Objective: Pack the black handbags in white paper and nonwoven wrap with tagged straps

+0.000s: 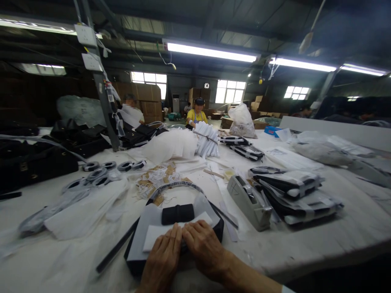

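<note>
A black handbag (pixel 134 252) lies flat near the table's front edge, partly wrapped in white paper, its curved handle (pixel 177 186) arching away from me. A black folded band (pixel 177 213) rests across it. My left hand (pixel 161 262) and my right hand (pixel 204 249) lie side by side on the white paper sheet (pixel 155 235) on the bag, fingers together and pressing down flat. Neither hand grips anything that I can see.
A grey tape dispenser (pixel 249 201) stands right of the bag, with wrapped black bags (pixel 295 191) beyond. Tape rolls (pixel 100 171) and paper scraps (pixel 155 179) lie ahead, black bags (pixel 36 160) at left. Two people work at the far end.
</note>
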`<move>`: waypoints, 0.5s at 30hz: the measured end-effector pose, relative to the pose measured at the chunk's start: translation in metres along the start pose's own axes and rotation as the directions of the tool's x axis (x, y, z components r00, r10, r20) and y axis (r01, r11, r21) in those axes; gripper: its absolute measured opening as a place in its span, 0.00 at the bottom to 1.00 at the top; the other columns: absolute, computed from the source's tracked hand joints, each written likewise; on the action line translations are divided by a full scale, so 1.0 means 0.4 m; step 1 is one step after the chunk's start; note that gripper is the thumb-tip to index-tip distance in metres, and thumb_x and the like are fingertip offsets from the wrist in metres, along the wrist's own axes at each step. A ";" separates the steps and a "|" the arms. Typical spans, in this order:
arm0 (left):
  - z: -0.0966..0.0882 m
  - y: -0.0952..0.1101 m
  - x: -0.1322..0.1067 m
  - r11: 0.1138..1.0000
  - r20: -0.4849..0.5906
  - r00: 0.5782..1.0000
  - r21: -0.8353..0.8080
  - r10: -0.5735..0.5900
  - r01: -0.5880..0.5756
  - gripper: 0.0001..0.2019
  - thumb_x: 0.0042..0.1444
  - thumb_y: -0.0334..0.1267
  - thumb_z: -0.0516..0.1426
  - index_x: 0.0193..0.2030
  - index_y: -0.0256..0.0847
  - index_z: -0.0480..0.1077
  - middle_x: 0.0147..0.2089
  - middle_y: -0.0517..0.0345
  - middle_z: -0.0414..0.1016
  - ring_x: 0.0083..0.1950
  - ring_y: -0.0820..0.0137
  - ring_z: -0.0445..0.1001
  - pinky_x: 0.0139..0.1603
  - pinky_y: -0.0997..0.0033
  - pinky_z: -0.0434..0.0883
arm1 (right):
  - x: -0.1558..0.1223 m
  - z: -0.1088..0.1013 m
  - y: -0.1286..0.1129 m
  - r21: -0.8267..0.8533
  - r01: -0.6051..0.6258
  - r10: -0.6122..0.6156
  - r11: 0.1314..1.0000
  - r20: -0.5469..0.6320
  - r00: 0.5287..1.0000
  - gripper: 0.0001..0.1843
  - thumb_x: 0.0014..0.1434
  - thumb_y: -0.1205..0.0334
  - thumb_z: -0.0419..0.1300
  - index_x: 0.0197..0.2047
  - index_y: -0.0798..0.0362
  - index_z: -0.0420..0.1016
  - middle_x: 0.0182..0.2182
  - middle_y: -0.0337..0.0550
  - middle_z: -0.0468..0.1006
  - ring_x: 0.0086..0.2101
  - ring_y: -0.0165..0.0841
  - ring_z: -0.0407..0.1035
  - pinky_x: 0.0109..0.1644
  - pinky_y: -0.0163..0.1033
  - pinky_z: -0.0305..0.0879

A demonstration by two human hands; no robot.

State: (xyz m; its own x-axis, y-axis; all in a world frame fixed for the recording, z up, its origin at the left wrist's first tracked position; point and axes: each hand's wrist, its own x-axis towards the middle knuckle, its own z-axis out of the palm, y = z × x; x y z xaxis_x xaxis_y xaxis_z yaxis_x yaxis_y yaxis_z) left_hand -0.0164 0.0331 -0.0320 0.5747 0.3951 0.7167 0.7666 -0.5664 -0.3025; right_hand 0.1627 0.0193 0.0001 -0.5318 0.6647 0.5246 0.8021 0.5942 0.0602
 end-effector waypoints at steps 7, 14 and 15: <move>0.002 -0.005 0.012 0.995 -0.106 0.994 -0.087 0.031 -0.040 0.22 0.62 0.22 0.41 0.53 0.33 0.71 0.50 0.47 0.79 0.49 0.67 0.76 0.52 0.67 0.68 | 0.005 -0.025 0.012 0.072 0.012 -0.011 0.997 -0.002 1.000 0.16 0.56 0.71 0.55 0.49 0.56 0.69 0.40 0.47 0.79 0.39 0.39 0.71 0.46 0.44 0.64; 0.009 0.007 0.006 0.990 -0.221 0.974 -0.136 -0.052 0.022 0.20 0.66 0.27 0.41 0.47 0.34 0.75 0.48 0.51 0.80 0.51 0.70 0.77 0.70 0.64 0.55 | -0.016 0.016 0.016 -0.052 0.065 -0.078 0.997 -0.297 0.952 0.17 0.67 0.72 0.43 0.45 0.55 0.73 0.39 0.45 0.83 0.37 0.36 0.76 0.45 0.38 0.65; 0.016 0.010 0.002 0.989 -0.254 0.965 -0.143 -0.071 0.035 0.20 0.67 0.27 0.41 0.46 0.35 0.75 0.46 0.51 0.81 0.50 0.70 0.77 0.71 0.63 0.54 | -0.017 0.006 0.023 -0.025 0.077 -0.081 0.997 -0.284 0.955 0.17 0.69 0.70 0.44 0.45 0.54 0.74 0.39 0.44 0.83 0.38 0.35 0.76 0.45 0.37 0.66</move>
State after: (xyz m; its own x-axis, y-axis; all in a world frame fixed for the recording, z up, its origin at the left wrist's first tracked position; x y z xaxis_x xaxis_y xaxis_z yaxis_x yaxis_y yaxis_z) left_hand -0.0111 0.0358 -0.0367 0.4272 0.2373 0.8725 0.7373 -0.6499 -0.1843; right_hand 0.1730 0.0212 -0.0051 -0.4955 0.4587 0.7376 0.7654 0.6320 0.1212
